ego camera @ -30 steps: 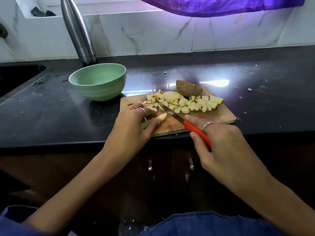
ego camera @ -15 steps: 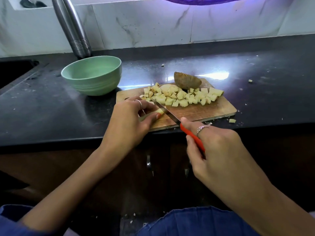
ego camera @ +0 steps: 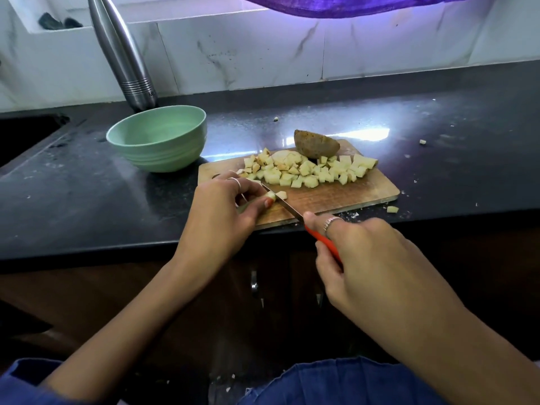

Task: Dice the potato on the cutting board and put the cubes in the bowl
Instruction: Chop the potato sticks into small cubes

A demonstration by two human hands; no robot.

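A: What changed, left to right?

B: I see the green bowl (ego camera: 157,138) holding no cubes yet. The left hand (ego camera: 225,206) has slid back along the potato strip (ego camera: 270,196), pinching its last stub. A fresh cube (ego camera: 282,194) has dropped off beside the knife (ego camera: 282,204), which the right hand (ego camera: 365,258) grips by its red handle.

A: And the rest?

B: The diced pile (ego camera: 309,171) and the uncut half potato (ego camera: 317,144) sit on the cutting board (ego camera: 350,194). I judge this strip is nearly finished.
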